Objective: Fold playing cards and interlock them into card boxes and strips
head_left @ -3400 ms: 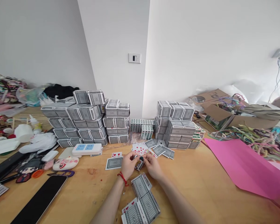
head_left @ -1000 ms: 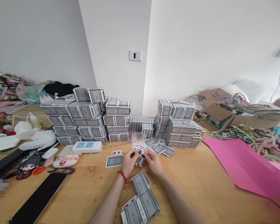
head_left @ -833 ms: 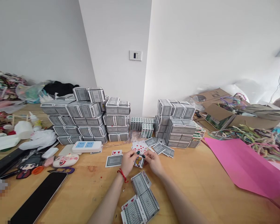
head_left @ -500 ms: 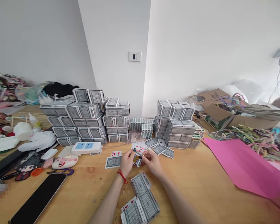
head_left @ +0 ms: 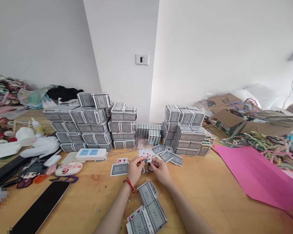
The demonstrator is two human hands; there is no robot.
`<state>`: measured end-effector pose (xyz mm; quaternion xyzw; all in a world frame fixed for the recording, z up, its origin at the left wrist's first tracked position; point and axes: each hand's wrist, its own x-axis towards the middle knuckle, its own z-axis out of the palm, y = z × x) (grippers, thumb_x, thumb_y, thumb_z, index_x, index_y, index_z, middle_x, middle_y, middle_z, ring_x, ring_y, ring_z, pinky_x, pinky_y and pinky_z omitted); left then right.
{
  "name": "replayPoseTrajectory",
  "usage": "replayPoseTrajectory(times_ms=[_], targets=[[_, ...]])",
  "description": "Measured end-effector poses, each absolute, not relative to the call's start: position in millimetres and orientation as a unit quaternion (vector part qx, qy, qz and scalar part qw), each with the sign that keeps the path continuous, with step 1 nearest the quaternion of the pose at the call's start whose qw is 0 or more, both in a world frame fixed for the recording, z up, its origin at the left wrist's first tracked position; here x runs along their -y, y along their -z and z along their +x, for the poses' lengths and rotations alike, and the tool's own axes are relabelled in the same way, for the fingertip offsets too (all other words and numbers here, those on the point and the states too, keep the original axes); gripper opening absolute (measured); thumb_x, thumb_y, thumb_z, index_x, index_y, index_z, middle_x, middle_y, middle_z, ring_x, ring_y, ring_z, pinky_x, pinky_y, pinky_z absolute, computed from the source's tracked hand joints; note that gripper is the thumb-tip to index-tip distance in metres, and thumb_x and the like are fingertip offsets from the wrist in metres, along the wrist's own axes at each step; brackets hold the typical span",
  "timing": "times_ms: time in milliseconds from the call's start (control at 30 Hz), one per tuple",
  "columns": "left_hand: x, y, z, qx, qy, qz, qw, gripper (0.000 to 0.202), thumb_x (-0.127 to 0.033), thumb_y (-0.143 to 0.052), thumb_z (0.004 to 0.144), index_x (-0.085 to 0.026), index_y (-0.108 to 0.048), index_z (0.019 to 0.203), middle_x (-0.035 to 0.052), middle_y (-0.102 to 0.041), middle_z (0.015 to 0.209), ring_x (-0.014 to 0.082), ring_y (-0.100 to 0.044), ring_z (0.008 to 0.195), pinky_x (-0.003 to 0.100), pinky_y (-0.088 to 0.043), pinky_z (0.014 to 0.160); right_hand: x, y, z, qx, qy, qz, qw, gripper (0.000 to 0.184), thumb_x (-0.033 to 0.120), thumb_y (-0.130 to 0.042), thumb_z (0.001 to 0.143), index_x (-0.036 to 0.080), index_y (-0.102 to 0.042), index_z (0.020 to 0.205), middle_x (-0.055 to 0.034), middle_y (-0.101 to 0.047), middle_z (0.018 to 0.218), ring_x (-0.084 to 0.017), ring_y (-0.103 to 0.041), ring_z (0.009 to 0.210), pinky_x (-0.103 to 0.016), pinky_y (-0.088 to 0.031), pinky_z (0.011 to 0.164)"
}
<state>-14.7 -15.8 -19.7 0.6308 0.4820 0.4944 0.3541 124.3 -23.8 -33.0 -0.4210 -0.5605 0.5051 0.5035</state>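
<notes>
Two sets of fingertips [head_left: 141,159], left hand [head_left: 134,170] and right hand [head_left: 162,170], are closed on one face card [head_left: 147,167] between them. It is held squarer than half a second ago; its grip is apparently being adjusted. Beyond, loose cards [head_left: 166,156] are spread on the table [head_left: 202,191].

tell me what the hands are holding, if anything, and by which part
The left hand and right hand pinch a white paper playing card with multicoloured print near its far edge.
</notes>
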Motion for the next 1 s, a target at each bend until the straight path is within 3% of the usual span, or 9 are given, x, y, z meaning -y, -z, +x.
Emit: replayPoseTrajectory(times_ms=[167, 333, 533, 767, 1000], targets=[[16.3, 20.2, -13.2, -0.489, -0.490, 0.636, 0.340, 0.021, -0.023, -0.048, 0.072, -0.019, -0.064, 0.085, 0.0047, -0.063, 0.088, 0.0159, -0.058, 0.079, 0.028, -0.047, 0.069, 24.7, 28.2, 126.5, 0.577, -0.513, -0.401, 0.493, 0.032, 0.041, -0.054, 0.070, 0.019, -0.060, 0.091, -0.0045, -0.064, 0.088, -0.021, -0.059, 0.082, -0.034, -0.044, 0.077], [17.7, 18.7, -12.7, -0.492, -0.492, 0.640, 0.326, 0.022, -0.024, -0.048, 0.072, -0.018, -0.064, 0.086, 0.0053, -0.064, 0.090, 0.0169, -0.058, 0.082, 0.030, -0.047, 0.071, 21.5, 28.1, 132.5, 0.556, -0.519, -0.424, 0.492, 0.031, 0.043, -0.050, 0.072, 0.017, -0.063, 0.083, -0.0030, -0.064, 0.074, -0.019, -0.058, 0.070, -0.032, -0.045, 0.067], [19.5, 18.0, -11.8, -0.471, -0.480, 0.667, 0.321, 0.023, -0.022, -0.048, 0.073, -0.021, -0.064, 0.089, 0.0042, -0.064, 0.094, 0.0164, -0.056, 0.089, 0.030, -0.044, 0.080, 21.1, 24.9, 137.3, 0.421, -0.644, -0.357, 0.529, 0.025, 0.040, -0.058, 0.068, 0.018, -0.061, 0.079, -0.0038, -0.062, 0.072, -0.019, -0.057, 0.065, -0.031, -0.045, 0.060], [21.9, 17.0, -11.0, -0.476, -0.498, 0.665, 0.288, 0.015, -0.015, -0.052, 0.068, -0.019, -0.064, 0.077, 0.0033, -0.062, 0.081, 0.0157, -0.057, 0.077, 0.029, -0.046, 0.068, 24.8, 19.7, 140.1, 0.378, -0.712, -0.297, 0.511, 0.021, 0.032, -0.067, 0.063, 0.015, -0.058, 0.072, -0.0025, -0.060, 0.069, -0.013, -0.054, 0.063, -0.027, -0.042, 0.063], [25.6, 11.3, -12.3, -0.467, -0.514, 0.653, 0.301, 0.007, -0.020, -0.057, 0.067, -0.017, -0.063, 0.064, 0.0020, -0.059, 0.070, 0.0142, -0.055, 0.068, 0.026, -0.043, 0.061, 24.3, 23.0, 134.3, 0.418, -0.658, -0.355, 0.516, 0.026, 0.032, -0.072, 0.056, 0.016, -0.054, 0.066, 0.0006, -0.059, 0.060, -0.011, -0.051, 0.053, -0.023, -0.037, 0.053]])
